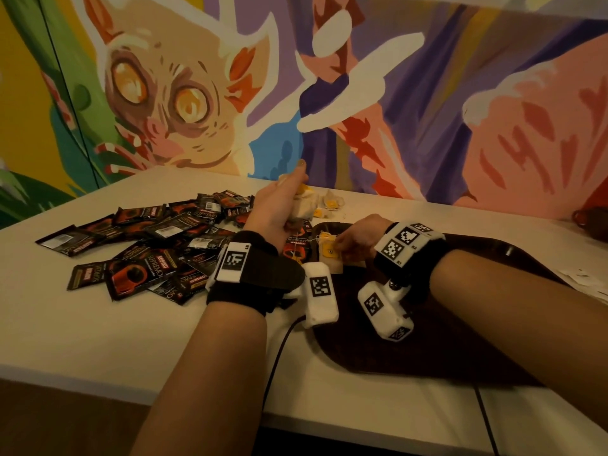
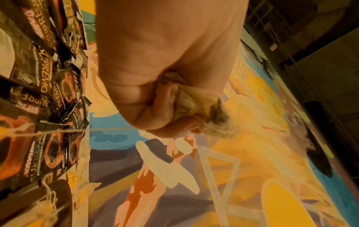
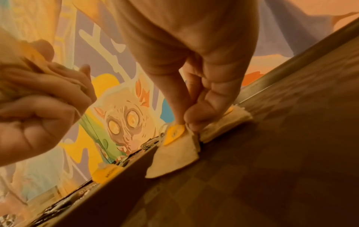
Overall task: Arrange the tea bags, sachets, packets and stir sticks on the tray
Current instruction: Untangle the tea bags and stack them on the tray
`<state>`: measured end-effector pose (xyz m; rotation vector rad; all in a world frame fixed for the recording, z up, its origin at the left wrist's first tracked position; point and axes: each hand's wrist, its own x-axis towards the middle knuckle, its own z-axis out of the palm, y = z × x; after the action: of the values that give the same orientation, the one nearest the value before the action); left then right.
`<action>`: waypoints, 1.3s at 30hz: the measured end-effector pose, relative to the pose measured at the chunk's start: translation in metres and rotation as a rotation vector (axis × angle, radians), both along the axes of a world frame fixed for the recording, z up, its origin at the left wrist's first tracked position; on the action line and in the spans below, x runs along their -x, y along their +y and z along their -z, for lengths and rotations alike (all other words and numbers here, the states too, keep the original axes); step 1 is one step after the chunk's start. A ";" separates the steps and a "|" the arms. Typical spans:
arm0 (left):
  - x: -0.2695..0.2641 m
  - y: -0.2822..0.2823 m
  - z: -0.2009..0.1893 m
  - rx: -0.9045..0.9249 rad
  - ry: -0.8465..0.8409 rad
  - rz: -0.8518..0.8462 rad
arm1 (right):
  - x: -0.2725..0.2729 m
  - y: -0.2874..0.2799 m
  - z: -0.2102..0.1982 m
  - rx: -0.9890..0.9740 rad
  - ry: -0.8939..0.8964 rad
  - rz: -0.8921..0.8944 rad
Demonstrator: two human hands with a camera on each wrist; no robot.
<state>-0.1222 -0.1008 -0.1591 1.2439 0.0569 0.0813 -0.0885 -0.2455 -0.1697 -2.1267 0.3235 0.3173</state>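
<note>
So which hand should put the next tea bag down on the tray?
Probably the right hand: its fingertips already pinch a tea bag lying on the tray. The left hand is raised, clutching a bunch of tea bags.

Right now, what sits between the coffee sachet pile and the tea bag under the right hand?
Head view: the left hand, raised and gripping a bunch of tea bags, plus the tray's left rim. The coffee sachets lie left; the tea bag lies right.

Sachets (image 1: 138,255) on table (image 1: 98,330), left of tray (image 1: 477,350)
</note>
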 end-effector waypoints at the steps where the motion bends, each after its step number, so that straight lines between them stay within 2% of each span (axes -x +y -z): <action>1: 0.000 0.000 0.000 0.003 0.002 0.002 | -0.002 0.000 0.001 0.013 0.001 0.002; 9: 0.001 -0.003 -0.001 0.026 0.010 0.042 | -0.008 0.003 0.002 0.302 -0.026 -0.091; 13: 0.002 -0.005 -0.003 0.066 0.022 0.084 | -0.008 -0.001 -0.001 0.298 -0.089 -0.112; 15: 0.003 -0.007 -0.004 0.121 0.031 0.113 | -0.005 -0.005 -0.004 0.202 -0.150 -0.073; 19: 0.008 -0.013 -0.006 0.322 0.051 0.233 | 0.016 -0.017 -0.011 -0.214 -0.315 -0.002; 22: 0.011 -0.015 -0.005 0.475 0.036 0.323 | 0.033 -0.025 -0.013 -0.390 -0.384 0.048; 24: 0.013 -0.017 -0.004 0.520 0.021 0.359 | 0.041 -0.031 -0.014 -0.486 -0.388 0.022; 30: 0.013 -0.022 -0.003 0.512 0.032 0.364 | 0.053 -0.039 -0.013 -0.633 -0.510 -0.098; 39: 0.014 -0.033 0.003 0.403 0.067 0.449 | 0.052 -0.043 -0.006 -0.730 -0.485 -0.087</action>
<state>-0.1367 -0.1338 -0.1617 0.8320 -0.1429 -0.3467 -0.1410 -0.2887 -0.1635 -1.4298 -0.1568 -0.0442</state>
